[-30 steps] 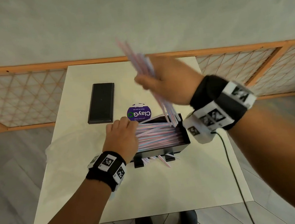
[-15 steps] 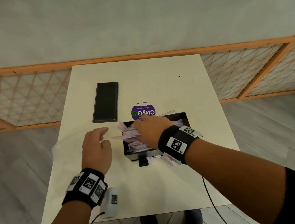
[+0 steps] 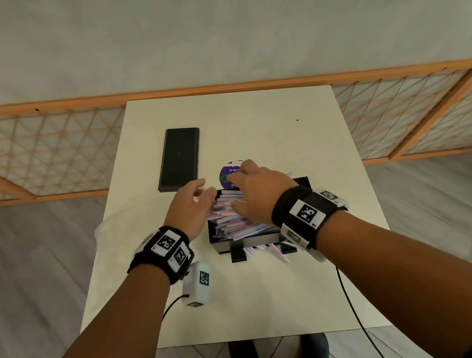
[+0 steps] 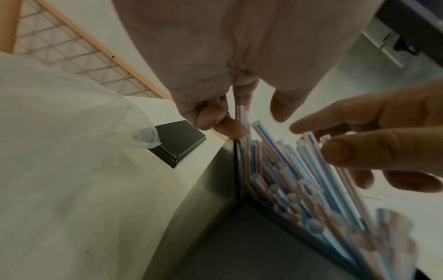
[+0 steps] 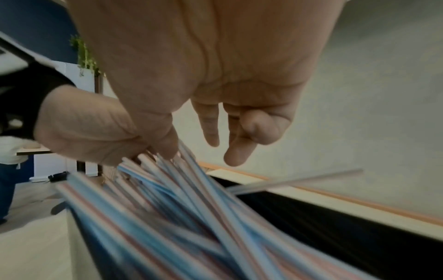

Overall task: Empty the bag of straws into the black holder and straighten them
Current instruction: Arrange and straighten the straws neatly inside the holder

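A heap of blue- and red-striped straws (image 3: 229,219) lies askew in the black holder (image 3: 255,240), their left ends sticking over its wall. My left hand (image 3: 204,191) is at the holder's left end, its fingertips (image 4: 231,128) touching the straw ends (image 4: 275,161). My right hand (image 3: 241,185) hovers over the heap with fingers spread; its thumb (image 5: 165,144) touches the straws (image 5: 182,204). A few straws (image 3: 280,254) lie on the table by the holder's front feet. The empty clear bag (image 3: 114,226) lies on the table's left side.
A flat black lid (image 3: 178,158) lies behind the holder to the left, and a purple round sticker (image 3: 228,175) sits just behind it. The white table (image 3: 276,300) stands against a wooden lattice rail (image 3: 43,151). A cable (image 3: 353,308) hangs off the table's front right.
My right hand brought a raised bundle of straws down into the holder and let it go. My left hand left the holder, then returned to its left end.
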`<state>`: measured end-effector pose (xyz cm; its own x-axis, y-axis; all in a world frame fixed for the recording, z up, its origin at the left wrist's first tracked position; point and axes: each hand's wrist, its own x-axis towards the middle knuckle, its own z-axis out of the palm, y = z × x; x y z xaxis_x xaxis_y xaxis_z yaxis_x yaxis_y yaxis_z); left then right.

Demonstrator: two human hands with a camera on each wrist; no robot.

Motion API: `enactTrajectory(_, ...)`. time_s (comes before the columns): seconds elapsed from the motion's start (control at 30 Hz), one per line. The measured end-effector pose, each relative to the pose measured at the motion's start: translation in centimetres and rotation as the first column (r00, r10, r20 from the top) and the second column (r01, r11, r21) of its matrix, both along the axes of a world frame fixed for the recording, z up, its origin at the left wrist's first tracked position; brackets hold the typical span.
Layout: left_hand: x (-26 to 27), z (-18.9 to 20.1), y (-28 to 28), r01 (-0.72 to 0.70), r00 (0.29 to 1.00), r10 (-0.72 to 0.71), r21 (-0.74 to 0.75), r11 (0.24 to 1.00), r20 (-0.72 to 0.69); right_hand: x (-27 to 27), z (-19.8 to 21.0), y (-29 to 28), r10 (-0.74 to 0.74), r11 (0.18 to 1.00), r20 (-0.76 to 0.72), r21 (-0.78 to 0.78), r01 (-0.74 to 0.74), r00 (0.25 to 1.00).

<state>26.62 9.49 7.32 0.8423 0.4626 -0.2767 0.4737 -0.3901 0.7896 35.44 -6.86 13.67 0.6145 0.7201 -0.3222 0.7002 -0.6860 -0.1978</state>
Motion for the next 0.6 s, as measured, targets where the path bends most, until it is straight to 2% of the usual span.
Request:
enactTrajectory(0.07,0.4,0.2,0.2,0.08,0.996,-0.077,0.086,0.993,-0.039,0.3,-0.8,0.3,-0.009,0.999,-0.057,-0.043,0.006,0.998)
enactTrajectory(0.17,0.8,0.5,0.3,0.125,0.991,-0.115,0.156,0.98,-0.072,0.2,-2.1,0.2,0.022,0.994,-0.089,-0.1,-0.031,0.996)
enactTrajectory(0.37,1.0,0.9,0.4,0.147,0.989,-0.134,0.251,0.957,-0.071,0.2,-4.0,-0.8,0.042,0.999,0.044,0.032,-0.043,0.998)
enactTrajectory(0.5,1.3,0.7,0.6,0.15,0.988,-0.136,0.268,0.952,-0.072,0.4,-4.0,-1.6,0.049,0.998,0.056,0.044,-0.052,0.997)
enactTrajectory(0.6,1.5,0.8,1.0,0.148,0.987,-0.131,0.208,0.967,-0.092,0.6,-3.6,-1.8,0.035,0.999,0.031,0.026,-0.036,0.999)
